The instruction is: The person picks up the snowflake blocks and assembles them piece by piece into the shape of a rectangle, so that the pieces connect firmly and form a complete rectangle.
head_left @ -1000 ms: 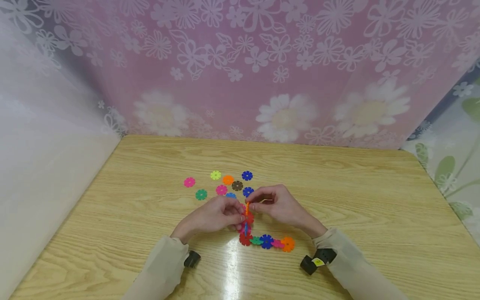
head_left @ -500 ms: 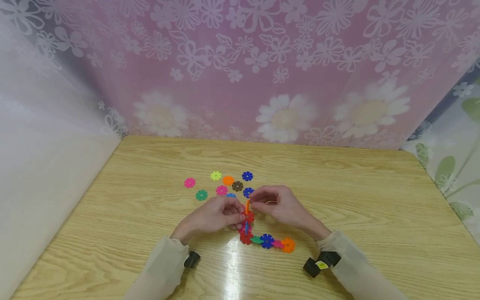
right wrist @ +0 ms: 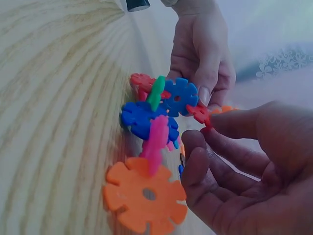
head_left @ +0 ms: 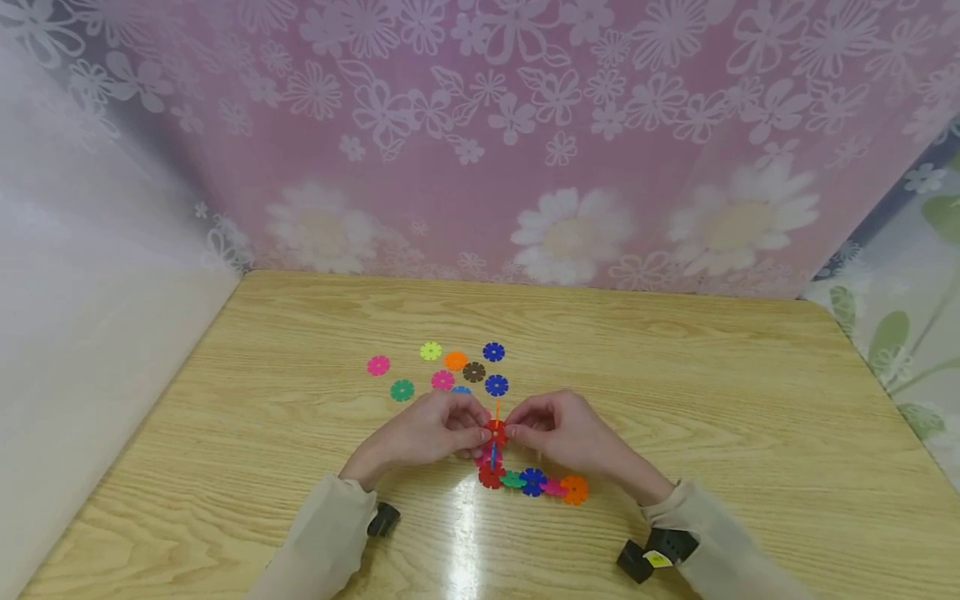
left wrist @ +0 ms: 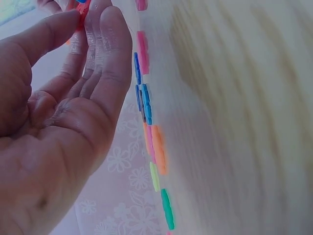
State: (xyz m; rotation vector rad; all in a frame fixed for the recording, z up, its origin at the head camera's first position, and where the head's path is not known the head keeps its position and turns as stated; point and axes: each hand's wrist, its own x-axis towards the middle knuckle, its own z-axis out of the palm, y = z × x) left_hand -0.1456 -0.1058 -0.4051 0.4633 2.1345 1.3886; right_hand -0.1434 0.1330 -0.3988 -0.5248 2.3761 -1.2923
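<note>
Notched plastic discs are slotted together into a bent chain. My left hand (head_left: 427, 429) pinches a red disc (head_left: 495, 427) near its upper end, thumb against the left side. From the right, my right hand (head_left: 566, 429) pinches the same red disc between thumb and fingers, plainer in the right wrist view, where the red disc (right wrist: 199, 113) joins a blue disc (right wrist: 180, 98). Beyond the fingers an orange disc (head_left: 497, 412) stands edge-on. Below, a lower red disc (head_left: 491, 477) starts a row of green (head_left: 513, 480), dark blue (head_left: 533, 482), pink and orange discs (head_left: 575, 490) running right.
Several loose discs lie flat beyond the hands, among them a yellow disc (head_left: 431, 351), a green disc (head_left: 402, 390), a brown disc (head_left: 474, 372) and a dark blue disc (head_left: 497, 385). A floral curtain (head_left: 465, 167) hangs behind the wooden table (head_left: 712, 400).
My right hand has left the upright orange disc and moved down and toward me to the red disc. The left hand has kept its pinch in place.
</note>
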